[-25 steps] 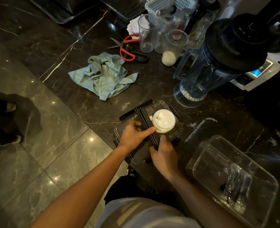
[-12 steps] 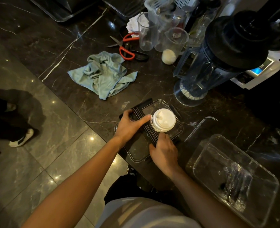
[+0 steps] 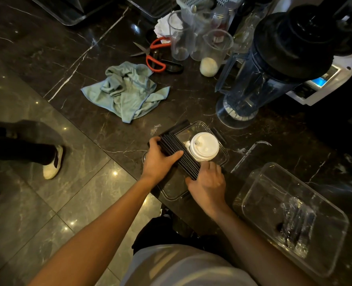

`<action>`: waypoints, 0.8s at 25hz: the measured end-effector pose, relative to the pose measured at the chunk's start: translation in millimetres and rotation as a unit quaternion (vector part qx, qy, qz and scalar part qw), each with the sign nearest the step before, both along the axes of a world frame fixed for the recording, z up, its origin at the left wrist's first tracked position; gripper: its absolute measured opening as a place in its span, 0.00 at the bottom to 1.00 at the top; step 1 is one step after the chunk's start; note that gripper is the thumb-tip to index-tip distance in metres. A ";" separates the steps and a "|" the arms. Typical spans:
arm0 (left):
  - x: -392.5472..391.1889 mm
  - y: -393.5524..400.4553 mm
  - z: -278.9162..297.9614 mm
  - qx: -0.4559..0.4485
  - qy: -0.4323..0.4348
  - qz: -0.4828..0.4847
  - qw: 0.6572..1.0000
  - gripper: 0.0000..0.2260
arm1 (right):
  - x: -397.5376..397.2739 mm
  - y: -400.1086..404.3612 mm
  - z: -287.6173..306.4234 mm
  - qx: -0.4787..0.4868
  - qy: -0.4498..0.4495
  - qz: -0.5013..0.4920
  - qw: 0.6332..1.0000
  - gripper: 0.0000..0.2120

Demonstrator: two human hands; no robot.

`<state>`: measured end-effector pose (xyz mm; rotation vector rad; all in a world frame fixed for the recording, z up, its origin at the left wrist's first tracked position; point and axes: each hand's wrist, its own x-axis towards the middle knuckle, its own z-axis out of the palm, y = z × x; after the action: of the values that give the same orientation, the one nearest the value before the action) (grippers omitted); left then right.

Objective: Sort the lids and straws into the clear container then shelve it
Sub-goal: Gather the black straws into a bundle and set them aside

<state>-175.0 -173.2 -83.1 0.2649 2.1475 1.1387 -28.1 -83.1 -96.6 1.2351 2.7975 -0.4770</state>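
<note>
A bundle of black straws (image 3: 180, 154) lies diagonally across a clear container (image 3: 172, 193) at the counter's front edge. A stack of white lids (image 3: 204, 146) stands in the container's far half, beside the straws. My left hand (image 3: 158, 159) grips the far end of the straw bundle, thumb laid over it. My right hand (image 3: 209, 183) holds the near end of the same bundle, just below the lids. The container's near part is hidden under my hands.
A second clear tub (image 3: 290, 215) holding wrapped items stands to the right. A blender jug (image 3: 274, 65), measuring cups (image 3: 216, 48), orange scissors (image 3: 156, 56) and a teal cloth (image 3: 129, 90) sit further back. Another person's shoe (image 3: 53, 164) is on the floor at left.
My left hand slid along the straws toward their far end, and the bundle shifted left, away from the lids. My right hand stayed at the near end. The person on the left stepped forward.
</note>
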 end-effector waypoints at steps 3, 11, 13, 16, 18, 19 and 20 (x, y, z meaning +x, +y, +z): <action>9.7 0.7 1.1 -0.023 0.078 -0.038 0.996 0.44 | 7.6 -0.5 -2.2 0.032 0.014 0.006 0.999 0.30; 19.2 -12.9 -0.4 -0.064 0.146 -0.081 0.984 0.47 | 20.2 -7.6 -4.1 0.081 0.038 0.047 0.995 0.35; 20.4 -14.9 -1.1 -0.072 0.160 -0.091 0.980 0.47 | 21.5 -7.3 -4.2 0.079 0.039 0.048 0.995 0.39; 19.5 -16.9 -1.9 -0.074 0.174 -0.100 0.977 0.45 | 24.0 -7.1 -2.4 0.080 0.043 0.047 0.995 0.44; 19.0 -18.0 -2.1 -0.069 0.170 -0.090 0.979 0.44 | 25.2 -7.2 -0.3 0.075 0.050 0.038 0.995 0.47; 19.5 -18.2 -1.3 -0.071 0.172 -0.087 0.979 0.44 | 25.7 -7.1 0.3 0.072 0.052 0.035 0.995 0.48; 20.4 -17.8 0.1 -0.073 0.177 -0.086 0.978 0.43 | 27.2 -6.9 1.0 0.068 0.050 0.036 0.996 0.48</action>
<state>-154.6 -191.0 -83.0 0.6128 2.4469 0.8816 -0.9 -89.9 -95.5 1.1598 2.9923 -0.3592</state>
